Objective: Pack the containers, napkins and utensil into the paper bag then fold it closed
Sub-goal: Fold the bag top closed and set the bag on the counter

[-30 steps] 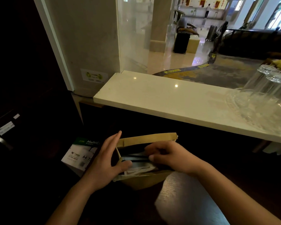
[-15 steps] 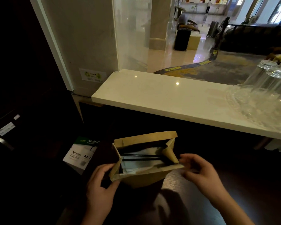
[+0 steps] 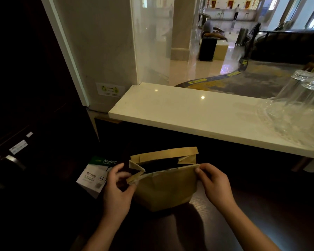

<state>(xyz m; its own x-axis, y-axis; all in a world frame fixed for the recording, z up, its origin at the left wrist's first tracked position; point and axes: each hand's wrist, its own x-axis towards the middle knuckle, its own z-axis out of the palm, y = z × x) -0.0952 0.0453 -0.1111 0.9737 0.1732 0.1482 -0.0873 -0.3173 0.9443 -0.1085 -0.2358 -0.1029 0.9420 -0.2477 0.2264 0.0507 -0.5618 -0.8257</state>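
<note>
A pack of A4 paper lies at left. The left hand pinches the brown paper bag's left top corner; the right hand pinches its right corner. The bag stands upright on the dark table, mouth open.

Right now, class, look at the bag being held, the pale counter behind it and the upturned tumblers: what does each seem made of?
Bag: brown kraft paper, matte; sharp creases and folded rim suggest it.
Counter: polished stone or a stone-like composite; pale, glossy, reflecting ceiling lights.
Tumblers: clear glass, possibly plastic; see-through with bright highlights.
</note>
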